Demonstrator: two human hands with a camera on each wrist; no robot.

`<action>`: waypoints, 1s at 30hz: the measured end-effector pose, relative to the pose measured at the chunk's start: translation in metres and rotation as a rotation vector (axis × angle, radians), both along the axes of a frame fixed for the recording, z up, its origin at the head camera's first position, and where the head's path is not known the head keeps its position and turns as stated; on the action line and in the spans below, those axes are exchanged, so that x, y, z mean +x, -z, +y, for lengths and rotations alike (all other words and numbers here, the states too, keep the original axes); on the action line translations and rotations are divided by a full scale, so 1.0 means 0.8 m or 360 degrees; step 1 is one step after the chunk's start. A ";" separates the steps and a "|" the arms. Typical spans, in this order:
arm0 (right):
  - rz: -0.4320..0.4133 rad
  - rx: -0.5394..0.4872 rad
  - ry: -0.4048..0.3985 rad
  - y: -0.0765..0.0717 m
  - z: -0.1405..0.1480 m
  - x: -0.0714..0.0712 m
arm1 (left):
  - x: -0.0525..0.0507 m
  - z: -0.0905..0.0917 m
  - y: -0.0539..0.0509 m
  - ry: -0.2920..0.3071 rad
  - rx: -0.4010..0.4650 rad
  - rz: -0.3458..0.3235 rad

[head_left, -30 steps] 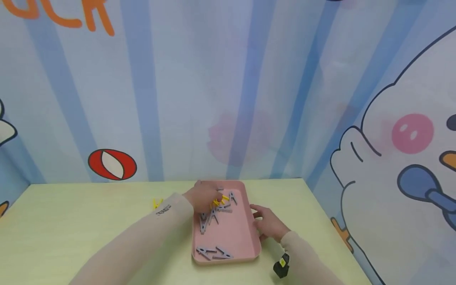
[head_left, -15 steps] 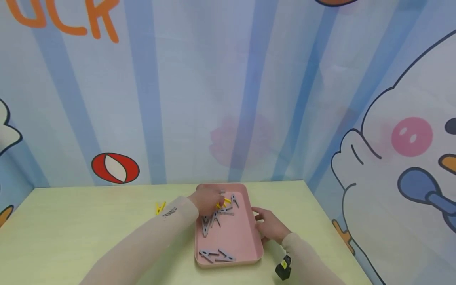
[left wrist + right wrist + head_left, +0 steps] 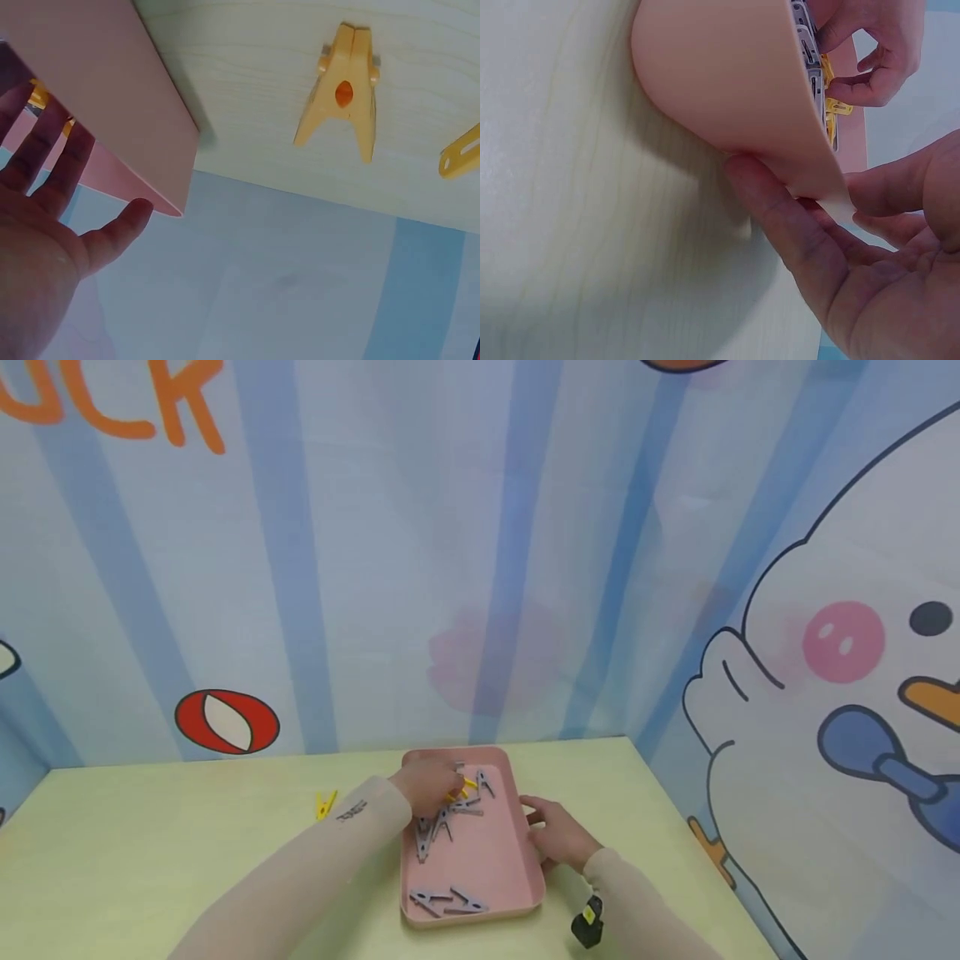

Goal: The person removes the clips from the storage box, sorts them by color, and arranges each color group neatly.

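A pink tray (image 3: 498,868) stands on the table with grey clothespins (image 3: 422,842) and a few yellow clothespins (image 3: 468,785) in it. My left hand (image 3: 426,783) reaches over its left wall, fingertips down among the yellow ones. In the right wrist view the thumb and fingers of that left hand (image 3: 889,56) are spread apart around the yellow and grey pieces; a firm hold does not show. My right hand (image 3: 564,837) rests against the outside of the tray's right wall, its fingers touching the wall near the rim.
Left of the tray, a yellow clothespin (image 3: 352,64) lies on the table, with part of a second yellow clothespin (image 3: 461,156) close by. More grey clothespins (image 3: 467,906) lie at the tray's near end. A printed curtain (image 3: 405,568) stands behind the table.
The head view has shifted slightly. Relative to the tray, both hands stay nearly in place, the left fingers still among the yellow clothespins.
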State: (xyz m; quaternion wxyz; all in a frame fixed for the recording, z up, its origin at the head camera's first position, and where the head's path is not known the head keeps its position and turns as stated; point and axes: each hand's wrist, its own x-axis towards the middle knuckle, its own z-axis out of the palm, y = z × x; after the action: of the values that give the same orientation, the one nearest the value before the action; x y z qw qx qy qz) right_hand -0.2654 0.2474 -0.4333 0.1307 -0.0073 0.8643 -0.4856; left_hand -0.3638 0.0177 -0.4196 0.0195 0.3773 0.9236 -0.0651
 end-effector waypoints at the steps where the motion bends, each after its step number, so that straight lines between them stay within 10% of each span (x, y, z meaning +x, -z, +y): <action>1: -0.0004 0.0001 0.0006 0.001 0.000 0.000 | 0.001 -0.001 0.000 0.0001 0.0003 0.0002; 20: -0.0013 0.0000 -0.0006 0.002 0.000 -0.002 | -0.008 -0.011 0.000 0.0124 0.0192 -0.0026; 30: -0.0020 0.0009 0.0018 0.000 -0.002 -0.002 | -0.008 -0.014 -0.015 -0.0083 0.0358 -0.0239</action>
State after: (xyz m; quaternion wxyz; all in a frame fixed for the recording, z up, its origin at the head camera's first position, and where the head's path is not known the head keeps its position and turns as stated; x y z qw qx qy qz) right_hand -0.2666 0.2460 -0.4333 0.1336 0.0010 0.8649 -0.4838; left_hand -0.3704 0.0068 -0.4076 0.0479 0.3568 0.9305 0.0679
